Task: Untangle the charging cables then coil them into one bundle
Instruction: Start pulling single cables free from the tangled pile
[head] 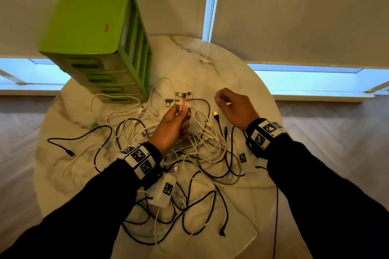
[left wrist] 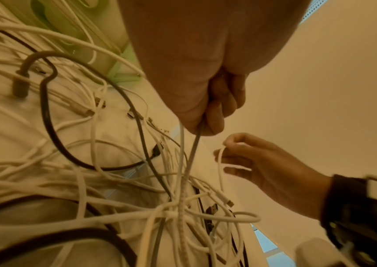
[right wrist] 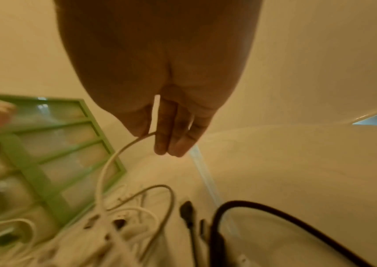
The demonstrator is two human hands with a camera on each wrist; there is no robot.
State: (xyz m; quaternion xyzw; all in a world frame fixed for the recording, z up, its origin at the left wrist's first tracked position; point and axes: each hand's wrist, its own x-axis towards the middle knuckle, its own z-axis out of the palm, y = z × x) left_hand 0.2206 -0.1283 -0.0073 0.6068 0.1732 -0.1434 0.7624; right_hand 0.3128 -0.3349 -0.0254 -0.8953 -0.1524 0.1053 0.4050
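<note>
both hands hover above the round white marble desk (head: 242,82). the left hand (head: 174,124) is fisted, grip clamped on several cable ends (head: 182,101) pointing up. the right hand (head: 233,107) pinches one thin white cable (right wrist: 112,159). the tangled white and black charging cables (head: 189,164) lie beneath, beside a green plastic drawer unit (head: 94,38).

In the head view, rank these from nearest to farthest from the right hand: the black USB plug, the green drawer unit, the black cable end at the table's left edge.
From the right hand:
1. Black USB plug, just to its left, below the fingers.
2. Green drawer unit, across the table at the far left.
3. Black cable end, out by the table's left edge.
</note>
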